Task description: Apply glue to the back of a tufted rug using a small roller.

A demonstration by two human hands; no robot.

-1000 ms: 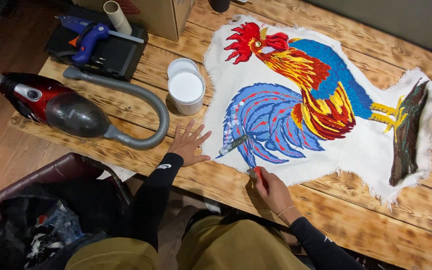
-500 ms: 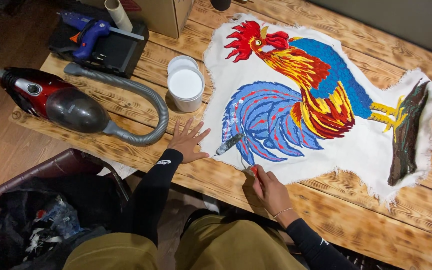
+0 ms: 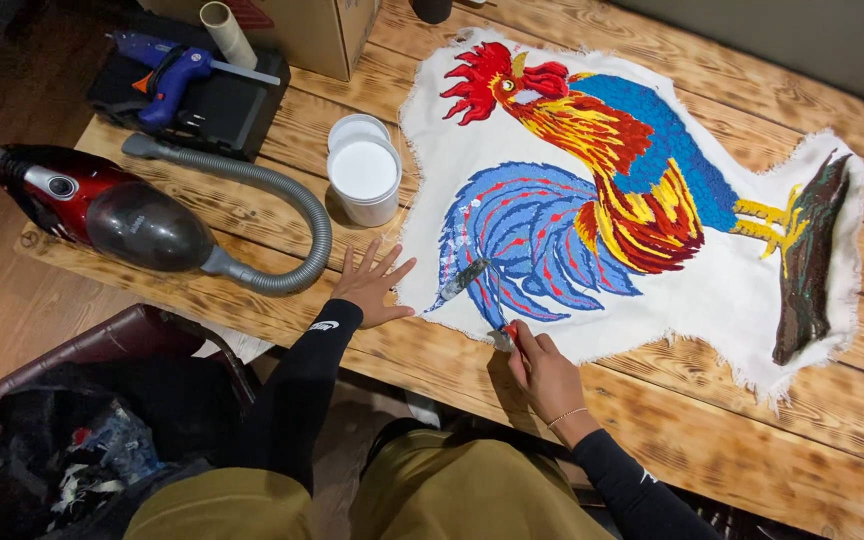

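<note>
The right hand [image 3: 542,365] pinches a small red-handled palette knife [image 3: 505,335] at the near edge of the white frayed cloth bearing a bright tufted rooster in red, blue and yellow [image 3: 602,200]. The blade meets the cloth just below the blue tail feathers. The left hand [image 3: 370,285] lies flat with fingers spread on the cloth's left edge, pinning it to the plank wooden worktop [image 3: 652,430].

A grey smear of paste [image 3: 462,278] sits on the blue tail feathers between the hands. If the knife is dragged carelessly, that paste could spread onto the coloured pile and mat it. If the flat hand lifts or slides, the cloth could ruck or shift under the blade. The open white round tub of white paste [image 3: 364,178] stands near the left hand, just off the cloth; a sweeping elbow could tip it.

Further left on the worktop lie a red and dark handheld vacuum [image 3: 92,205] with a grey ribbed hose [image 3: 282,200], and beyond it a blue glue gun [image 3: 167,65] on a black case [image 3: 222,105], beside a cardboard box [image 3: 317,30]. The floor is brown wood boards [image 3: 2,300]; a dark bag of scraps [image 3: 62,450] sits by the person's knee.
</note>
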